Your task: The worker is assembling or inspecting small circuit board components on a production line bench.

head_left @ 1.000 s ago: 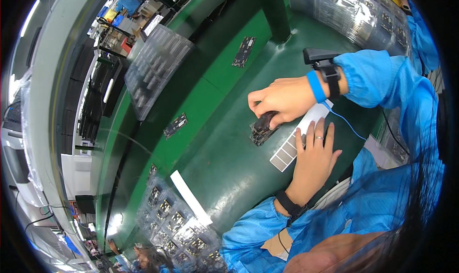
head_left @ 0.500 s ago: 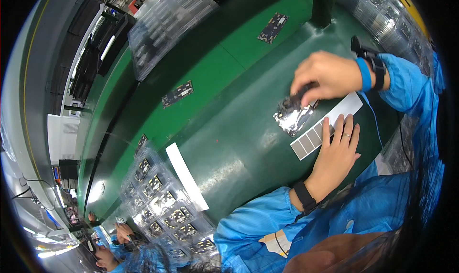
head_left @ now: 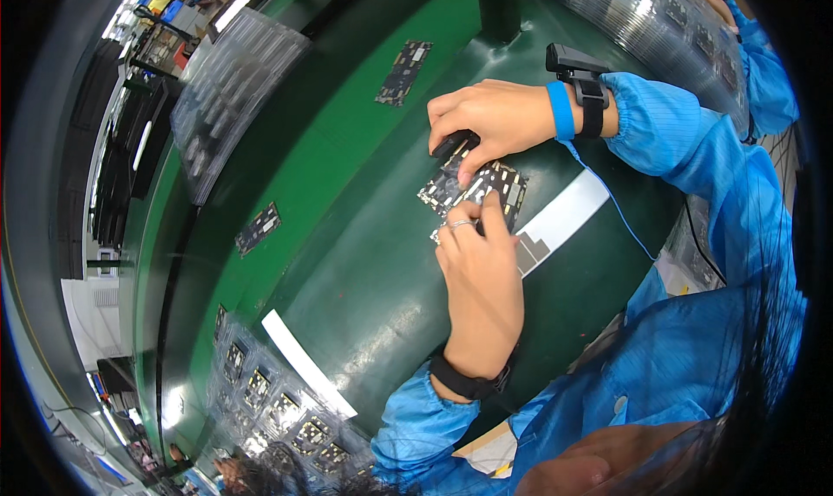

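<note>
Below my hands a circuit board (head_left: 503,183) with black, white and gold-coloured parts lies on the green mat (head_left: 373,270). My right hand (head_left: 495,118), wearing a blue wrist strap, curls round a dark rounded piece (head_left: 455,144) at the board's far edge; its thumb touches the board. The dark piece's kind is hidden by the fingers. From the near side, my left hand (head_left: 480,257) has bent fingers closed at the board, with fingertips on its near part. Beside this hand lies a white strip (head_left: 568,208) bearing grey stickers, partly covered by the fingers.
Two more boards (head_left: 404,72) (head_left: 259,229) lie farther off on the green surface. Clear trays with boards (head_left: 282,409) stand at lower left, near another white strip (head_left: 308,361). Stacked clear trays (head_left: 659,27) fill the upper right, by another person's sleeve (head_left: 768,79). A blue cord (head_left: 612,203) trails from my right wrist.
My left hand has left its flat, spread position on the stickered strip and now touches the board with bent fingers. My right hand stays at the board. The whole view has shifted.
</note>
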`<action>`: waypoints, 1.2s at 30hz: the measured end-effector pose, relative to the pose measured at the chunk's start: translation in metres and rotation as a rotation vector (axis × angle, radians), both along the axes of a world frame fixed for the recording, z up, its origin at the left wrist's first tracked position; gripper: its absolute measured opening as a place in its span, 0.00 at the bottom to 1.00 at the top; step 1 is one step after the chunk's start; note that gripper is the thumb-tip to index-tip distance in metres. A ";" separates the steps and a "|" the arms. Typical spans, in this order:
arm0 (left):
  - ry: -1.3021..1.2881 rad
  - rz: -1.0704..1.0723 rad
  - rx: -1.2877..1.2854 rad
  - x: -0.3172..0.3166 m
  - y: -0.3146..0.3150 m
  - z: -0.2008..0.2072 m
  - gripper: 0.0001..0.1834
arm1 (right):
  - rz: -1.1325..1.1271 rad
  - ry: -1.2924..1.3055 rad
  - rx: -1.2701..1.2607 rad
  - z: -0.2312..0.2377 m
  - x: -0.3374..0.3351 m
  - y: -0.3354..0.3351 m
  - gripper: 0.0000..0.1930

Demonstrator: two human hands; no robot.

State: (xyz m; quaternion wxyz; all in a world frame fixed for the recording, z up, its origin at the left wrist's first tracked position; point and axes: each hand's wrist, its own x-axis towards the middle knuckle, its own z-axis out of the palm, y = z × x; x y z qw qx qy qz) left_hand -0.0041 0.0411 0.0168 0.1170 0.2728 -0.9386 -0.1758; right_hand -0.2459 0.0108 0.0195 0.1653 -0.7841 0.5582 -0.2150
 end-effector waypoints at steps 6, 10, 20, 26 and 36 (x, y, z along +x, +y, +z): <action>0.188 -0.175 0.421 0.012 -0.031 0.029 0.18 | -0.051 -0.025 0.036 0.001 -0.010 0.025 0.26; 0.112 0.180 0.367 0.023 -0.076 0.067 0.11 | -0.022 -0.047 0.077 0.001 -0.008 0.044 0.26; 0.199 0.022 0.523 -0.044 -0.122 0.001 0.15 | -0.012 -0.406 -0.068 0.027 -0.008 0.076 0.14; 0.026 -0.089 0.034 -0.021 -0.056 0.028 0.26 | -0.202 -0.516 -0.028 0.022 -0.025 0.098 0.11; -0.168 -0.293 0.037 -0.012 0.087 0.010 0.45 | -0.051 -1.012 0.556 0.005 0.000 0.102 0.15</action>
